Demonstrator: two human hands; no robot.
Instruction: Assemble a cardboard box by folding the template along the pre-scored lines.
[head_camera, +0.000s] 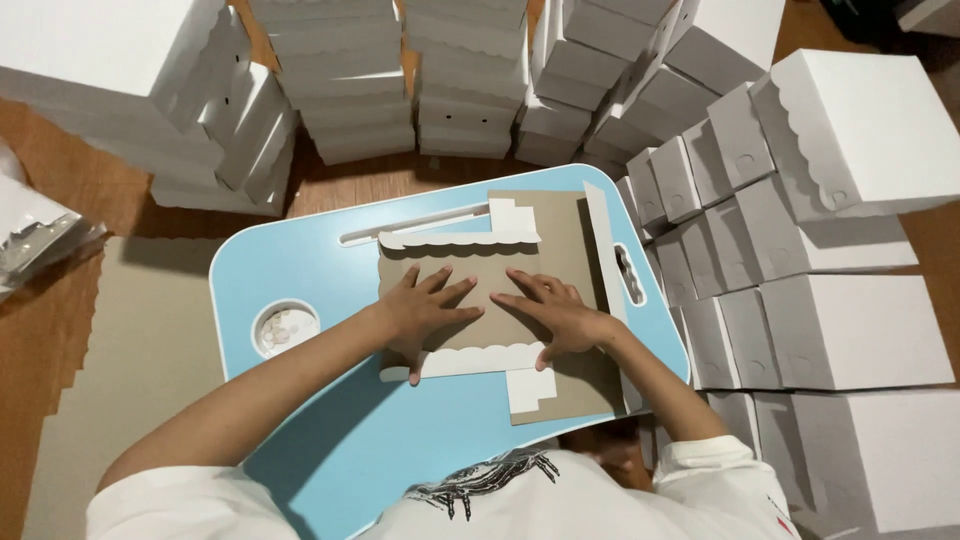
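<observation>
I see the left hand (425, 305) and right hand (555, 315) released, palms flat on the unfolded brown-and-white scalloped cardboard box blank (480, 270), centred on the light-blue lap table (300, 290). I judge folding barely begun; finished white cardboard boxes (850, 330) stack from 9 through 4 o'clock.

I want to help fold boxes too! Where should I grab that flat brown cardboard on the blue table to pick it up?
Probably by the far scalloped flap of the cardboard, coming from the far side. It sticks up slightly, while the left hand and right hand press the middle flat.
</observation>
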